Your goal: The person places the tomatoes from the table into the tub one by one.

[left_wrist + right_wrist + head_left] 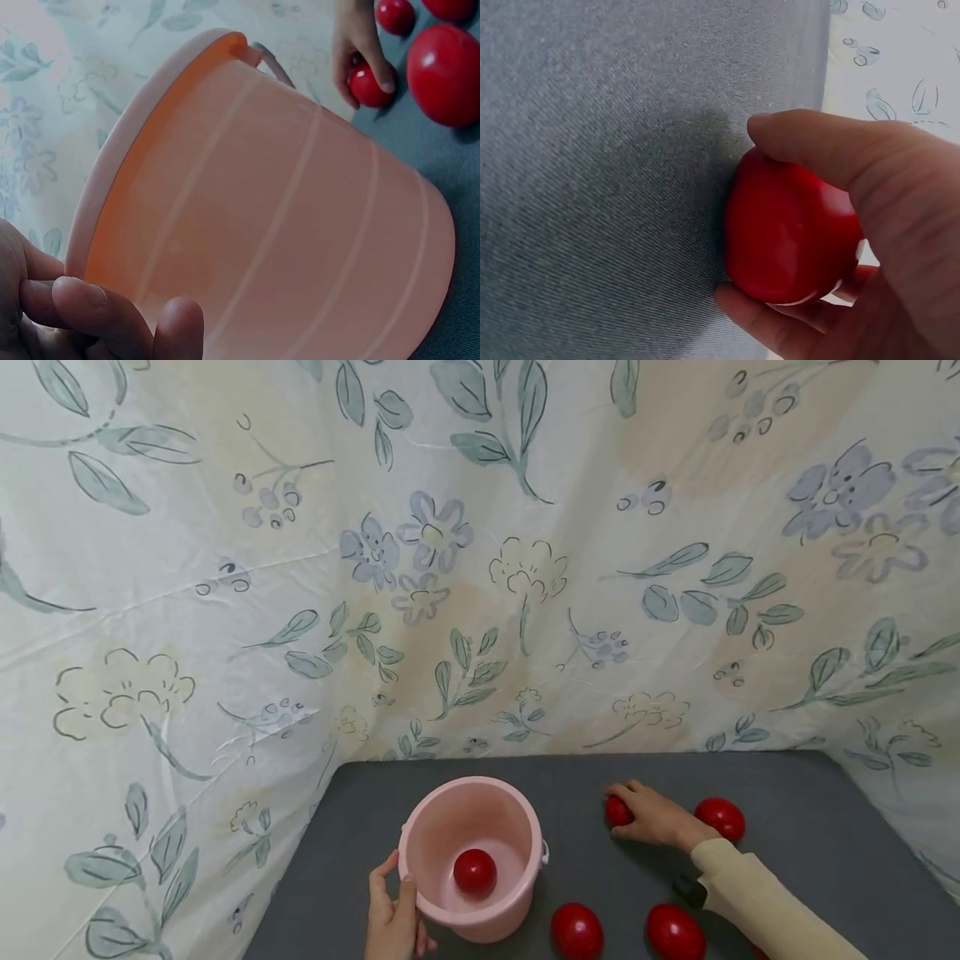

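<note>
A pink bucket (517, 906) stands upright on the dark tabletop with one glossy red apple-like fruit (475, 872) lying inside. At its left rim, my left hand (393, 914) holds the bucket with thumb and fingers; in the left wrist view the fingers (105, 311) are curled at the rim. To the right of the bucket, farther back, my right hand (652, 814) grips another red fruit (791, 229), low over the cloth. Thumb and fingers lie on opposite sides of that fruit in the right wrist view.
Several more red fruits lie on the dark tabletop (600, 860): one (720, 819) beyond my right wrist, others (577, 932) nearer the front, right of the bucket. A small black object (690, 891) shows by the right sleeve. Floral cloth (480, 610) hangs behind and at both sides.
</note>
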### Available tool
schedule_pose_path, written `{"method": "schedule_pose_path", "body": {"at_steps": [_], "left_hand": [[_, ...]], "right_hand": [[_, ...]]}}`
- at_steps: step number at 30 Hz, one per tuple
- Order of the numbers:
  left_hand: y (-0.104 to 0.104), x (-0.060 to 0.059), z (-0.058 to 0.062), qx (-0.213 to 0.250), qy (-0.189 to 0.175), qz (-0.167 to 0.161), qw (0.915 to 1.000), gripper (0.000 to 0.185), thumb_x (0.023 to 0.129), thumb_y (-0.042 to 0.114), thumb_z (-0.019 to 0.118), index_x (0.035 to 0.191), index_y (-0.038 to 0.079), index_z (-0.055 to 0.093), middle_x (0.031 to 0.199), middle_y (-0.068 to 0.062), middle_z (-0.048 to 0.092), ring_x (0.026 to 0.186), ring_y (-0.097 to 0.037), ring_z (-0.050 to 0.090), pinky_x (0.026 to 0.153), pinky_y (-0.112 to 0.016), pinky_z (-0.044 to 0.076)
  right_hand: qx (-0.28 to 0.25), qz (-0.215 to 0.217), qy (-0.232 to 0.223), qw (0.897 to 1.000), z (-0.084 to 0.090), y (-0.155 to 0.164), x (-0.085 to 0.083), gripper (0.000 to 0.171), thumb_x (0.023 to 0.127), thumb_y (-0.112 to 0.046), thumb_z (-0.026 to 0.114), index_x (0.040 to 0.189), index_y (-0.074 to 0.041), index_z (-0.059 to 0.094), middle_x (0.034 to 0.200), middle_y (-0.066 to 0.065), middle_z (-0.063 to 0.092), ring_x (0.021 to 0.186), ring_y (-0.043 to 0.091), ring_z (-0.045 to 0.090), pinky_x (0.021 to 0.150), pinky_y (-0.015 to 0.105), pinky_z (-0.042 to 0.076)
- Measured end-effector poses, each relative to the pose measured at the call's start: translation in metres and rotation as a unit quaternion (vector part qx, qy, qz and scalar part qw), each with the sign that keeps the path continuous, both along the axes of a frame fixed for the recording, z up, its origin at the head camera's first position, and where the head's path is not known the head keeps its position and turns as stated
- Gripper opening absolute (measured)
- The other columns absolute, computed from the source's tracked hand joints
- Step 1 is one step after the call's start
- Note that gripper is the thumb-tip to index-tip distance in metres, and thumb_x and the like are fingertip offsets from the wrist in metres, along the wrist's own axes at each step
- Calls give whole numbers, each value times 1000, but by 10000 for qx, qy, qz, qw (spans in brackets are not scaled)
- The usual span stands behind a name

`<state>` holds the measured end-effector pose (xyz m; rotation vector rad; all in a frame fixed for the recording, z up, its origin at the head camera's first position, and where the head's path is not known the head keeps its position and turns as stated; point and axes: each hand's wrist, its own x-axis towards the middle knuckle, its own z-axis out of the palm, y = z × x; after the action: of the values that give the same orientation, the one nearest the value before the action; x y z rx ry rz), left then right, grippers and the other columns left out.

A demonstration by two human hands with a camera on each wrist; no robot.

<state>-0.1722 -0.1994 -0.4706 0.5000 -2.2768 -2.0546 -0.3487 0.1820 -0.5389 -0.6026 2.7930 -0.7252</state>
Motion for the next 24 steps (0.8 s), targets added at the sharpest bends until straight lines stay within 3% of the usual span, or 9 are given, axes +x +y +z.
{"method": "schedule_pose_path", "body": {"at_steps": [5,13,20,24], "left_hand": [[0,0,-1,21,-39,-17,10000,47,109,14,34,151,11,15,45,-1,45,34,-10,49,43,-27,50],[-2,0,-2,37,75,25,10000,47,108,13,34,151,9,16,45,0,45,33,-9,48,43,-28,51],[-2,0,-1,34,59,0,10000,47,108,13,34,151,10,16,46,-1,46,34,-9,48,45,-29,52],[-2,1,-1,28,37,-19,10000,47,108,14,35,151,10,16,47,-2,46,34,-9,48,45,-29,52]], "right_hand": [[-97,-2,-129,9999,9,1,-1,68,80,-26,84,138,-9,53,120,13,57,104,27,59,78,48,58],[-401,195,-264,9987,41,1,0,63,82,-27,82,134,-10,52,121,14,56,102,25,59,74,39,58],[-600,391,-285,9970,89,6,6,64,85,-29,80,138,-9,49,127,17,54,107,28,57,76,39,59],[-542,282,-184,9980,123,10,7,67,85,-31,80,141,-12,47,132,19,52,111,31,57,79,41,60]]}}
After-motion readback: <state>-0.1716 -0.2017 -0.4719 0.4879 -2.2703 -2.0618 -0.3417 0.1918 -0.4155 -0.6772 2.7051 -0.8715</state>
